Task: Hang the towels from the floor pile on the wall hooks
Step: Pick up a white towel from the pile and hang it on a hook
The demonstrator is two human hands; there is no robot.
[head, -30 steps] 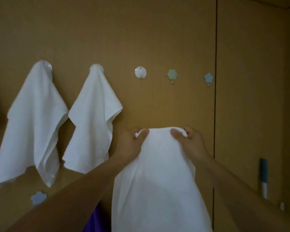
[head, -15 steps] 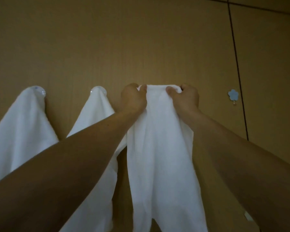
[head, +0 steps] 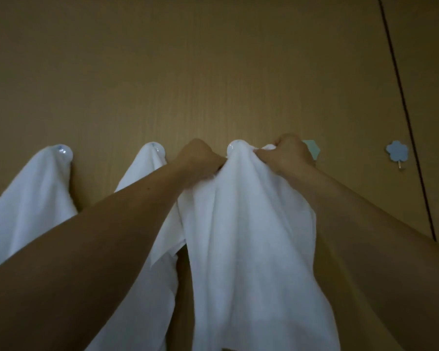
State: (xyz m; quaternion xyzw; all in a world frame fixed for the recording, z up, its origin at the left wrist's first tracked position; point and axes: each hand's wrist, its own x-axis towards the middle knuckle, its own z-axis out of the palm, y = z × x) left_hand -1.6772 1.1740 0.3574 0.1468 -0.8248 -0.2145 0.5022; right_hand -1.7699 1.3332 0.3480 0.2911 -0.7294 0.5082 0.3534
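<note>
Both hands, the left hand [head: 200, 158] and the right hand [head: 288, 153], are now bunching the white towel [head: 251, 236] closer together. The round hook [head: 235, 148] is showing above the cloth between them.

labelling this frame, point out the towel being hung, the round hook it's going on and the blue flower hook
towel [head: 251, 236]: head view, middle of the hanging cloth
round hook [head: 235, 148]: head view, its white disc showing above the towel
blue flower hook [head: 397, 150]: head view, centre of the flower

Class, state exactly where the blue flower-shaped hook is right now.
In the head view, the blue flower hook is on the wall at far right, beyond the right hand and the green hook.
</note>
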